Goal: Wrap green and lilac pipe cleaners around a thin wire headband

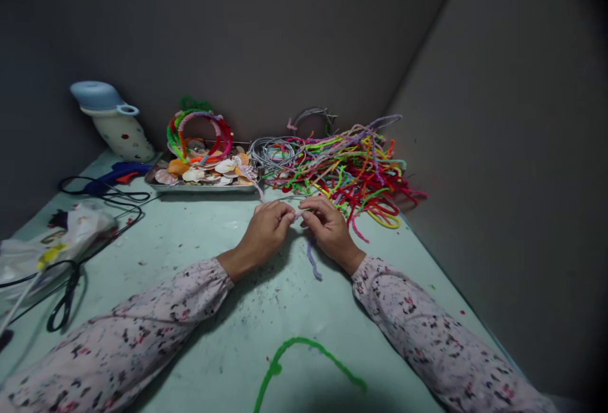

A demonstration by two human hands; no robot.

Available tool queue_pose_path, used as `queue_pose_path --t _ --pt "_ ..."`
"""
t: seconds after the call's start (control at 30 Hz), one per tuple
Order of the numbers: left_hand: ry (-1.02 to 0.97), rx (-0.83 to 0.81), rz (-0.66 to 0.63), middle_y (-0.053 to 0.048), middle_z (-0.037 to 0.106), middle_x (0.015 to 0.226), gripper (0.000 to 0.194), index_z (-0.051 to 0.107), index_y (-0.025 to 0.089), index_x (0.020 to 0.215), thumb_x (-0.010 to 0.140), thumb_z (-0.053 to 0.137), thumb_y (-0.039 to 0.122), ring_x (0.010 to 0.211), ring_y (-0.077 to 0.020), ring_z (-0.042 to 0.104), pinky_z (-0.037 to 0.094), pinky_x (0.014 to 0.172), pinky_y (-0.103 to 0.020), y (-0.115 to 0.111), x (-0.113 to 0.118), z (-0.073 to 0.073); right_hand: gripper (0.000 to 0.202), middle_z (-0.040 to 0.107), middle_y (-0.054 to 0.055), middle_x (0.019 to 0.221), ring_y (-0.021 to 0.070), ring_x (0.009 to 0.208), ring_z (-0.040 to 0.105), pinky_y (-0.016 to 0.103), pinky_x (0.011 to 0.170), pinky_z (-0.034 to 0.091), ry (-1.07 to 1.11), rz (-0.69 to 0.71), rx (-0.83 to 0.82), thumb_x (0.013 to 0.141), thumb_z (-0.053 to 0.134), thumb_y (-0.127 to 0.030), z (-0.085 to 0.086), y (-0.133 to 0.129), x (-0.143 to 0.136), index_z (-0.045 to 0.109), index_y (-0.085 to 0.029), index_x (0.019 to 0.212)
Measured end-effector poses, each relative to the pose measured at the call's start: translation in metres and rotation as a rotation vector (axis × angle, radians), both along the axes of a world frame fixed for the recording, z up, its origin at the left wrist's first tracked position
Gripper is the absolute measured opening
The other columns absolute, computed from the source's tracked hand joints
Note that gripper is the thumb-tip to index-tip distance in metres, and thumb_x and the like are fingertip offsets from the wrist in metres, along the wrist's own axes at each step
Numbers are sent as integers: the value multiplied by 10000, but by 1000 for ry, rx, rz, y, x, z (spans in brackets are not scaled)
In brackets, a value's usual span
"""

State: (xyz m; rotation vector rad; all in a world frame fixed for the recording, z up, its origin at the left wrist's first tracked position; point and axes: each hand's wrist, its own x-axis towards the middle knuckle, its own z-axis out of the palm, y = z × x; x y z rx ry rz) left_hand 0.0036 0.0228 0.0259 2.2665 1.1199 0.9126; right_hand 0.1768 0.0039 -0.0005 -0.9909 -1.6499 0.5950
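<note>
My left hand (268, 228) and my right hand (331, 230) meet over the middle of the table, thumbs and fingers pinched. Between their fingertips runs a pale pink-lilac pipe cleaner (298, 215), and both hands grip it. A pale pink end (258, 189) sticks up behind my left hand. Below my right hand hangs or lies a purple pipe cleaner end (312, 261); whether it is the same piece I cannot tell. Closer to me, a bent green pipe cleaner (327, 353) with a small knob lies on the table.
A metal tray (204, 189) holds shells, with pipe-cleaner rings (175, 128) standing on them. Right of it lie coiled wire (273, 154) and a heap of coloured pipe cleaners (365, 166). At left are a bottle (118, 131), a blue glue gun (114, 173), black cord (137, 213) and a plastic bag (90, 223).
</note>
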Motion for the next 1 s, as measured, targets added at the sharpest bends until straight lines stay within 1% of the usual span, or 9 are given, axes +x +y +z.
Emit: queue_pose_path --t 0.07,0.17,0.3,0.4,0.5,0.57,0.7,0.9,1.0 --pt "14 0 -1 -32 647 846 219 604 177 828 930 430 263 846 -190 570 389 811 -344 0 0 0 152 589 61 1077 182 949 597 324 736 552 -38 -5 18 908 570 -279 1 0 0 658 -249 1029" --pt "33 10 -8 -34 646 857 227 614 177 864 936 418 265 845 -192 566 393 813 -348 0 0 1 119 616 56 1021 197 1017 584 370 856 524 -108 -24 68 907 578 -263 3 -1 0 671 -244 979" --pt "72 20 -3 -32 639 834 239 601 176 827 942 410 261 832 -195 566 395 815 -359 0 0 0 112 622 52 988 191 988 586 377 880 503 -147 -43 97 921 557 -262 5 -2 -2 661 -238 954" --pt "69 56 51 -38 640 871 200 604 182 865 934 440 274 875 -203 562 393 850 -371 -1 0 -1 116 618 51 976 188 940 592 360 837 516 -129 -61 71 925 548 -278 5 -2 -3 653 -233 945" --pt "8 179 162 -65 634 1012 170 595 177 1016 894 522 269 990 -226 543 387 894 -381 -5 -1 1 121 598 44 980 150 769 597 302 685 529 -38 -93 16 924 545 -298 2 0 -2 640 -226 944" --pt "-46 255 205 -73 624 1051 188 585 173 1046 879 541 248 1026 -228 532 388 908 -377 -8 -1 2 125 577 32 979 114 652 580 270 592 509 45 -117 -21 925 541 -309 0 3 0 629 -224 951" --pt "-46 253 148 -51 633 937 163 606 174 1019 890 522 227 940 -208 554 404 880 -363 -8 -1 -1 137 556 16 960 97 616 589 251 556 492 146 -152 -59 921 546 -336 -1 5 1 616 -223 957" --pt "111 122 59 -56 673 918 375 540 154 1231 863 557 228 880 -215 586 423 842 -373 -4 2 -12 139 567 20 946 99 612 580 261 577 493 150 -141 -53 918 548 -336 1 4 1 619 -220 948" --pt "136 86 53 -40 682 847 303 595 167 1150 860 570 248 803 -200 600 424 822 -362 -6 2 -11 136 564 16 947 98 618 586 260 584 495 151 -160 -46 919 544 -330 0 5 1 620 -221 948"
